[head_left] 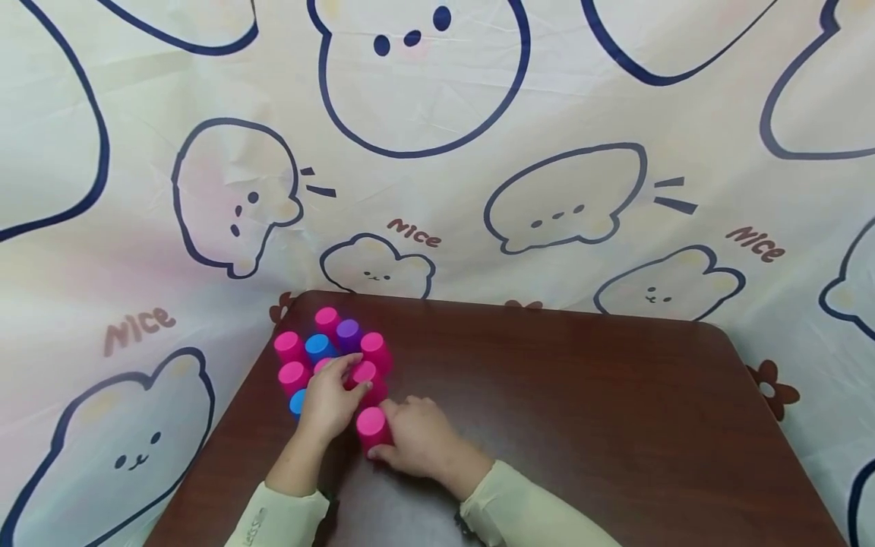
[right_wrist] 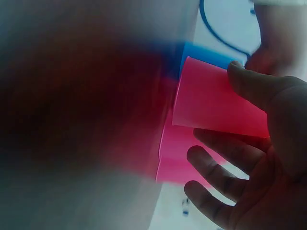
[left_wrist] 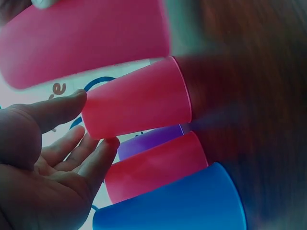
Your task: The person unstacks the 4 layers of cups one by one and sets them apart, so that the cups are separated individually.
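Upside-down plastic cups stand close together on the left part of the table. My left hand (head_left: 330, 403) holds a pink cup (head_left: 368, 376) near its narrow top, thumb on one side and forefinger on the other; the left wrist view shows that pink cup (left_wrist: 139, 103) between thumb and fingertip. Nearer to me, my right hand (head_left: 420, 437) grips another pink cup (head_left: 372, 427) from the right. In the right wrist view the thumb lies along this pink cup (right_wrist: 216, 98) with the forefinger below it. The left hand partly hides cups behind it.
Beyond the hands are a purple cup (head_left: 349, 336), a blue cup (head_left: 320, 348) and several pink ones, such as the pink cup (head_left: 290, 347) by the left edge. The brown table (head_left: 581, 418) extends right. A curtain with cartoon drawings (head_left: 424, 83) hangs behind it.
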Demonstrator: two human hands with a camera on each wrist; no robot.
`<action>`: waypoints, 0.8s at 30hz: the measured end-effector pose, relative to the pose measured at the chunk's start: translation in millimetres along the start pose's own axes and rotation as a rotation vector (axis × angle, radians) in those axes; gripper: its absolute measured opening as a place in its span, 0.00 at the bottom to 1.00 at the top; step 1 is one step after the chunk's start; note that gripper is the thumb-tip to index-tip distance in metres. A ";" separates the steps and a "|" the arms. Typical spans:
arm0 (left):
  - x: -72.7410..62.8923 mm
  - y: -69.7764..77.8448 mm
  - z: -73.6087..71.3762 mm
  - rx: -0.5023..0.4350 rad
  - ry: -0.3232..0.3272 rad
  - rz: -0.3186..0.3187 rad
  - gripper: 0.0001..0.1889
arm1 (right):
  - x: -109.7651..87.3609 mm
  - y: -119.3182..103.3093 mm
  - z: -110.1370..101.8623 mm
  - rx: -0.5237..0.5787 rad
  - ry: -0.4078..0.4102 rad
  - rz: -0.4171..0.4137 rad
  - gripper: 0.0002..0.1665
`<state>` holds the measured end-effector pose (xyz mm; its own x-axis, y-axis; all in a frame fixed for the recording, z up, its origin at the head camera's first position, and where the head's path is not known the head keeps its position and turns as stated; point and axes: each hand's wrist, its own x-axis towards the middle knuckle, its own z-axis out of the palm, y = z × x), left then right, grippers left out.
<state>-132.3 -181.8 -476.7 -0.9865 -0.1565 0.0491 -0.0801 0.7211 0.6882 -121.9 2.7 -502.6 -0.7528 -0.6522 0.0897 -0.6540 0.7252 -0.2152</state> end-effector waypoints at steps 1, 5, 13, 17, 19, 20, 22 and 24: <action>-0.3 -0.3 -0.3 -0.002 0.001 -0.003 0.32 | 1.4 -5.5 2.2 -0.010 -0.011 -0.014 0.36; 0.5 -0.7 -0.1 -0.013 0.012 0.008 0.32 | 5.5 -21.6 9.3 -0.036 -0.046 -0.047 0.37; 5.6 1.9 2.6 0.000 0.019 0.063 0.31 | 7.7 -33.6 20.3 -0.062 -0.051 -0.055 0.35; 5.1 4.1 -0.7 0.009 0.019 0.075 0.31 | 5.3 -33.5 21.2 -0.040 -0.033 -0.054 0.37; 3.5 6.8 -4.8 0.024 0.029 0.075 0.31 | 0.8 -30.3 19.5 -0.027 -0.012 -0.052 0.39; 2.5 8.5 -7.2 0.037 0.038 0.079 0.31 | -2.2 -27.3 17.9 -0.026 0.002 -0.047 0.40; -0.4 13.0 -11.8 0.068 0.058 0.100 0.32 | -10.3 -17.8 12.2 -0.023 0.035 -0.022 0.42; -4.8 20.4 -15.1 0.096 0.070 0.141 0.32 | -19.7 -2.4 3.0 -0.020 0.068 0.019 0.42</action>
<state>-127.0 -176.5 -451.9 -0.9768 -0.0939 0.1926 0.0413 0.7995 0.5992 -105.2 13.2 -506.8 -0.7678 -0.6225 0.1518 -0.6406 0.7417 -0.1985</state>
